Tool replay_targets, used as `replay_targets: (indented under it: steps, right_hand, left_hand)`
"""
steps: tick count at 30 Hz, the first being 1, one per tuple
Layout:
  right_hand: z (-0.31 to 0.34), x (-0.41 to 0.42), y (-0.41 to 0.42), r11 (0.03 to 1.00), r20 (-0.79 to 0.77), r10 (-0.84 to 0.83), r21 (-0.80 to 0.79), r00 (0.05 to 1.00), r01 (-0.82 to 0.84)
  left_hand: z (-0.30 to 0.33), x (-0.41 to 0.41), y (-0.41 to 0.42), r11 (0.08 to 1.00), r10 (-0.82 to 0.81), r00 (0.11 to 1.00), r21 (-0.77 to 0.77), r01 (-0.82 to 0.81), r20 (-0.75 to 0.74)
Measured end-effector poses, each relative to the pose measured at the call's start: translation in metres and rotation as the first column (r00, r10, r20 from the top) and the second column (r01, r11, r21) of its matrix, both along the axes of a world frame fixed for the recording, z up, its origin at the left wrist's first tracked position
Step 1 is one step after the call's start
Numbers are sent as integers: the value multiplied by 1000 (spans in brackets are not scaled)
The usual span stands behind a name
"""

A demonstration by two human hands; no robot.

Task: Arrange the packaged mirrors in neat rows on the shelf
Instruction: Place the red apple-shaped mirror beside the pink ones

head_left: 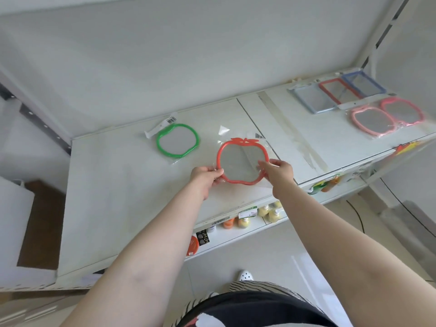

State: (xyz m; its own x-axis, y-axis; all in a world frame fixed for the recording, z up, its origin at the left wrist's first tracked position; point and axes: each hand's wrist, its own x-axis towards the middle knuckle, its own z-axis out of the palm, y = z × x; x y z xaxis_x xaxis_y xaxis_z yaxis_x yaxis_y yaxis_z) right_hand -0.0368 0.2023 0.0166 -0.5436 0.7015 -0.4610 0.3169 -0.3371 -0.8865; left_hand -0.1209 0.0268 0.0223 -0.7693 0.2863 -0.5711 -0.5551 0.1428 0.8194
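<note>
A red apple-shaped mirror (240,161) in clear wrap lies on the white shelf (118,197), near its middle. My left hand (205,178) pinches its lower left rim and my right hand (279,172) pinches its right rim. A green apple-shaped packaged mirror (177,140) lies flat to the left and a bit further back. At the far right, two pink apple mirrors (370,120) (402,112) overlap, behind them three rectangular mirrors: grey (311,99), red (337,90) and blue (363,82).
Strips of tape (292,128) run across the shelf between the red mirror and the right group. A lower shelf holds small bottles (266,212) and packets. The shelf's front edge (247,214) is below my wrists. A white upright (368,60) stands at the back right.
</note>
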Motion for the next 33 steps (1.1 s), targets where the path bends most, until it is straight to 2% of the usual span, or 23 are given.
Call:
replay_targets:
  steps: [4,8,15,21,27,33]
  right_hand:
    - [1,31,-27,997,54,-2,-73,999,5]
    - [2,67,-55,988,24,-88,-125,996,90]
    - [12,131,-65,952,-23,-254,-181,967,246]
    - [22,180,-32,943,-31,-307,-145,951,300]
    - [20,230,22,943,-37,-309,-140,950,301]
    - [26,290,99,946,-40,-315,-95,948,311]
  left_hand:
    - [4,19,-11,1000,24,1000,9,-24,-2]
    - [-1,45,-28,997,60,998,51,-62,28]
    - [-7,103,-26,991,-77,981,126,55,176]
    - [14,132,13,964,-253,959,115,239,128]
    - [25,161,70,972,-225,973,87,220,50]
    - [26,227,150,986,-156,986,76,152,62]
